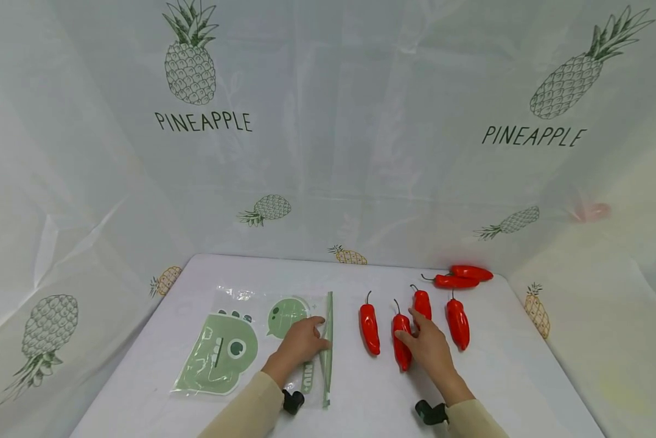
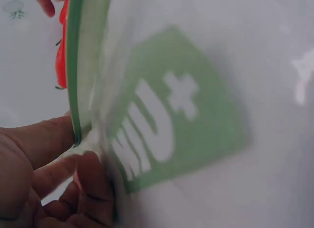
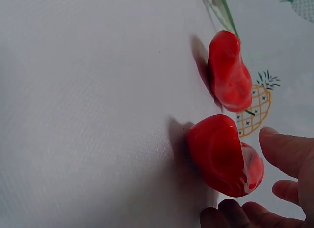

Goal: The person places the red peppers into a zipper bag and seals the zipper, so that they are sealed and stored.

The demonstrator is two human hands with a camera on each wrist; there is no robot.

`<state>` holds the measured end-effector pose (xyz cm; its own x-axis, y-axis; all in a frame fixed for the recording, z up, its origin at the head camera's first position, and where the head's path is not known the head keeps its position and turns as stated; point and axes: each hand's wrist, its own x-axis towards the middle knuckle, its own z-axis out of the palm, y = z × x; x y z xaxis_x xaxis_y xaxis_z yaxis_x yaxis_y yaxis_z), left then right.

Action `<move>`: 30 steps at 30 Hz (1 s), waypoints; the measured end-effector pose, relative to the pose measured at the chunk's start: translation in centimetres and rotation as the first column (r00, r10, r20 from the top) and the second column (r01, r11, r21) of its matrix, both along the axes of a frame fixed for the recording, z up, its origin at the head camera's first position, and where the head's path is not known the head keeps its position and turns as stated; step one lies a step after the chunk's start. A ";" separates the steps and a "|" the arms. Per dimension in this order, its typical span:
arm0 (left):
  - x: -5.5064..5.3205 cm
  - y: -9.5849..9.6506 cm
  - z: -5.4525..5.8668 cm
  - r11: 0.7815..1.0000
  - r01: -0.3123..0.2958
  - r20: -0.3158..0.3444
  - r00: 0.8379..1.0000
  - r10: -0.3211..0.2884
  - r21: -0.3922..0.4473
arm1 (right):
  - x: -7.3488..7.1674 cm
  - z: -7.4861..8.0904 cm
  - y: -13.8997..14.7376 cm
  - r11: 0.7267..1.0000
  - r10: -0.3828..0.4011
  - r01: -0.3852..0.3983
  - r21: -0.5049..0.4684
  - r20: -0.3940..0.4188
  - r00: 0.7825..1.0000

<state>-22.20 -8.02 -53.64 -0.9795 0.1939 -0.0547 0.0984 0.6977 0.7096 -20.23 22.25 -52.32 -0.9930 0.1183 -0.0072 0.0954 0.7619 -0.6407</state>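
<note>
A clear zip bag (image 1: 235, 340) printed with a green cartoon dinosaur lies flat on the left of the table. My left hand (image 1: 302, 342) pinches its edge by the green zip strip (image 1: 328, 365), thumb on the strip side and fingers against the plastic in the left wrist view. Over on the right, my right hand (image 1: 429, 348) reaches around a red chili pepper (image 1: 401, 344). Its thumb (image 3: 282, 149) and curved fingertips stand apart on either side of that pepper (image 3: 218, 156). Another red pepper (image 1: 422, 304) lies just beyond the fingers.
One red pepper (image 1: 369, 328) lies between the bag and my right hand, another (image 1: 457, 322) to the right. Two more peppers (image 1: 456, 281) rest together at the back right corner. White sheeting with pineapple prints (image 1: 191, 73) hangs around the white table (image 1: 355, 395).
</note>
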 end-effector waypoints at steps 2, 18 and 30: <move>-0.1 -0.3 -0.2 1.000 0.008 -0.012 1.000 -0.007 0.028 | -0.1 -0.1 0.0 1.000 0.000 0.000 0.001 0.006 1.000; -0.7 -2.0 -1.1 0.942 -0.035 0.097 0.995 0.003 0.334 | -0.3 -0.4 -0.1 1.000 0.002 -0.002 -0.002 0.015 1.000; -0.7 -2.3 -0.9 0.903 -0.075 0.155 0.988 0.009 0.423 | -0.8 -0.3 -0.3 1.000 0.011 -0.008 -0.029 0.081 0.997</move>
